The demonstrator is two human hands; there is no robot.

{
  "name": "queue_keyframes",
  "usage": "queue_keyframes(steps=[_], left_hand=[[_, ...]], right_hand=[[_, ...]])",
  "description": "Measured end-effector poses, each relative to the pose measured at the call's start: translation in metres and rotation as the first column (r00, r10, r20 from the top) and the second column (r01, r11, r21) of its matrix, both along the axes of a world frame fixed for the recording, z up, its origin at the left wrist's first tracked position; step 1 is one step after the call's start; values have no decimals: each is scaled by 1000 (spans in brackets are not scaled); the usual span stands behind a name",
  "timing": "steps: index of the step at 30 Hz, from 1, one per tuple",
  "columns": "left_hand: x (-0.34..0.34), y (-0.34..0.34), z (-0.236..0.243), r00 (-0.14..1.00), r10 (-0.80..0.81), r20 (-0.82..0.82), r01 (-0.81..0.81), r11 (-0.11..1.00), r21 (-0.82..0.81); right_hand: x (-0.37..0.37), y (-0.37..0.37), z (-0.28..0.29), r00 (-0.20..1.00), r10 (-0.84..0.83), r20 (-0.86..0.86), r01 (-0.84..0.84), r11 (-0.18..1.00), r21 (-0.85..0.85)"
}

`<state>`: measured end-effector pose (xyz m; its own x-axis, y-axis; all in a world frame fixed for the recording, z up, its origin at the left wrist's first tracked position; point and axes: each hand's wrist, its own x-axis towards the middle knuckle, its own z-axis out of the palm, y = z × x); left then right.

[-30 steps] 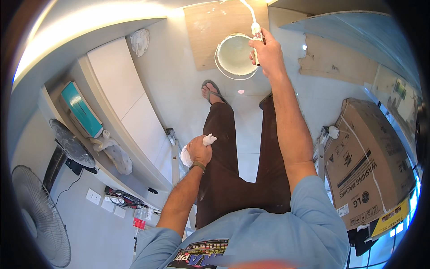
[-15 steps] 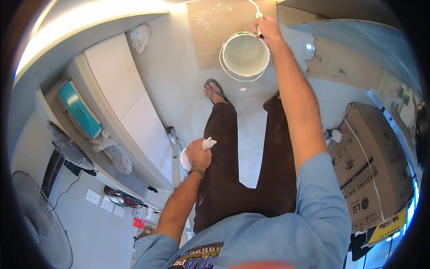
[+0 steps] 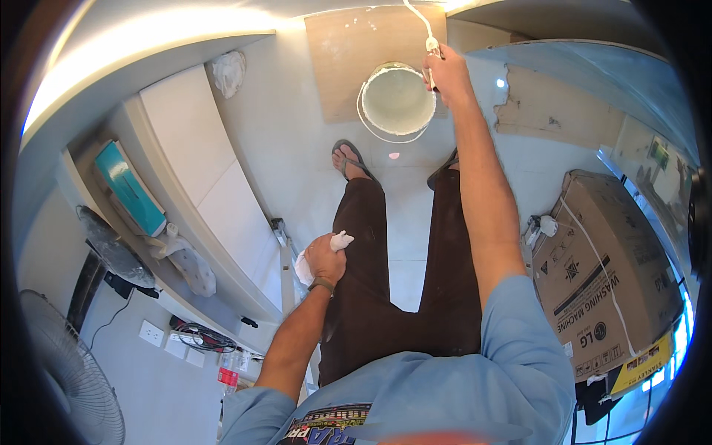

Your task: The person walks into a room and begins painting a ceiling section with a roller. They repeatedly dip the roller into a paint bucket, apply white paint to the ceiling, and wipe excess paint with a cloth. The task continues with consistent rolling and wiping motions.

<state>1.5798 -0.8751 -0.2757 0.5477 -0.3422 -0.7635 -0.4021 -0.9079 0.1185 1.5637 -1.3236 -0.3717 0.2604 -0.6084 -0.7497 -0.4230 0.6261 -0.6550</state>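
Note:
My right hand (image 3: 449, 77), arm stretched forward, is closed around a paint-smeared handle (image 3: 432, 49). A bent white rod (image 3: 420, 18) runs from it past the top edge, like a paint roller's frame; its far end is out of view. Just left of that hand is a bucket (image 3: 398, 101) with a white-crusted rim, a wire bail hanging toward me and pale liquid inside. My left hand (image 3: 324, 257) rests on my left thigh, its fingers wrapped round a bunched white cloth (image 3: 341, 241) that pokes out above and below the fist.
Under the bucket's far side lies a wooden board (image 3: 334, 67). Shelving (image 3: 189, 133) runs along the left, holding a teal box (image 3: 130, 187); a fan (image 3: 70, 371) stands below. A large carton (image 3: 593, 282) sits at right, near brown sheeting (image 3: 556, 111). A crumpled plastic bag (image 3: 228, 73) lies far left.
The whole view has shifted slightly. My right hand has moved a little right of the bucket, and more of the white rod shows. My left hand keeps its hold on the cloth.

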Motion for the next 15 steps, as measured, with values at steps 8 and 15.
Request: queue_keyframes(steps=[8, 15], left_hand=[[-2, 3, -1, 1000, -14, -22, 15, 999, 43], [-1, 2, 1, 1000, -13, -28, 15, 998, 62]], right_hand=[[-4, 19, 98, 997, -50, 58, 53, 997, -56], [14, 17, 97, 997, -42, 60, 46, 997, -55]])
